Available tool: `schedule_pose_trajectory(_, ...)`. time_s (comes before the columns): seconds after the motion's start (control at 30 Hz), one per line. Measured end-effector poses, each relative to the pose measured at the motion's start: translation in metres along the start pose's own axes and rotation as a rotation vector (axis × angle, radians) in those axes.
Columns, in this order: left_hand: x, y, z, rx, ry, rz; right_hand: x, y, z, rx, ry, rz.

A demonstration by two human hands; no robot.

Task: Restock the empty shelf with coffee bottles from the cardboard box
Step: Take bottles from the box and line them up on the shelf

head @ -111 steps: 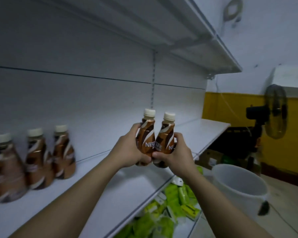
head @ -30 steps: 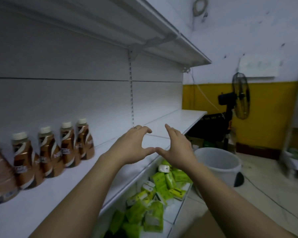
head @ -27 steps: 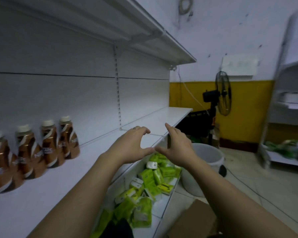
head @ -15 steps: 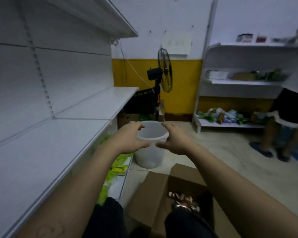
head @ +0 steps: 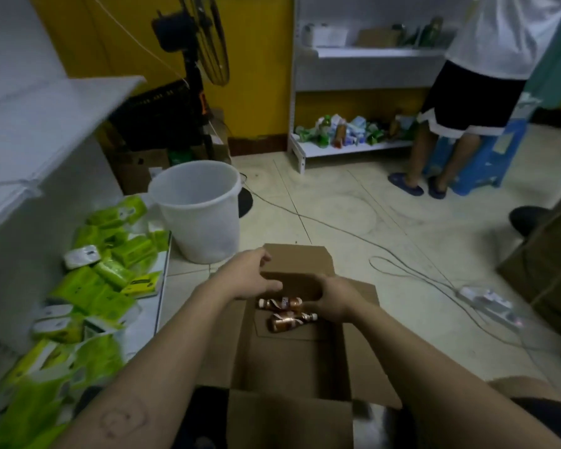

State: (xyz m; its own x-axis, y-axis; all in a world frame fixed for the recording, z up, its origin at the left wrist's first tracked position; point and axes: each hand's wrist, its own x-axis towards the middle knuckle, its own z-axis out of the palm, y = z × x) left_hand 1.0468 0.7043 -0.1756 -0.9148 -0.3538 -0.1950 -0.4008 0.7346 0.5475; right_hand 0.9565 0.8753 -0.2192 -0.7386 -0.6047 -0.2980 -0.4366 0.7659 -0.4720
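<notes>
An open cardboard box [head: 292,358] stands on the floor in front of me. Two brown coffee bottles lie on their sides at its far end: one [head: 280,303] behind, the other [head: 289,320] nearer me with its white cap to the right. My left hand [head: 250,277] hovers over the box's far left corner, fingers apart, holding nothing. My right hand [head: 336,298] is just right of the bottles, fingers curled toward them; no grip shows. The white shelf [head: 30,124] is at the left, its visible part bare.
A white plastic bucket [head: 198,209] stands on the floor beyond the box. Green packets [head: 110,264] fill the low shelf at left. A standing fan [head: 195,53], a power strip [head: 486,303] with cables, another cardboard box [head: 544,273] and a person [head: 467,92] at the far shelf.
I put two bottles on the shelf beside the others, let go, and turned right and down. Both empty hands have dropped from chest height into the box by the bottles.
</notes>
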Motion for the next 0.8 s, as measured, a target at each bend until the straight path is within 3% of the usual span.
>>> schedule_pose_trajectory(0.4,0.153,-0.095,0.198,-0.029,-0.337,-0.31,0.127,0.137,0.136,0.166,-0.366,0.262)
schedule_pose_trajectory(0.57,0.206,-0.138,0.264,-0.029,-0.297,-0.375,0.167,0.163,0.181,0.157,-0.426,0.254)
schedule_pose_trajectory(0.67,0.231,-0.16,0.301,0.15,-0.265,-0.315,0.188,0.174,0.201,0.169,-0.425,0.275)
schedule_pose_trajectory(0.8,0.252,-0.179,0.334,0.298,-0.211,-0.256,0.212,0.185,0.219,0.178,-0.304,0.306)
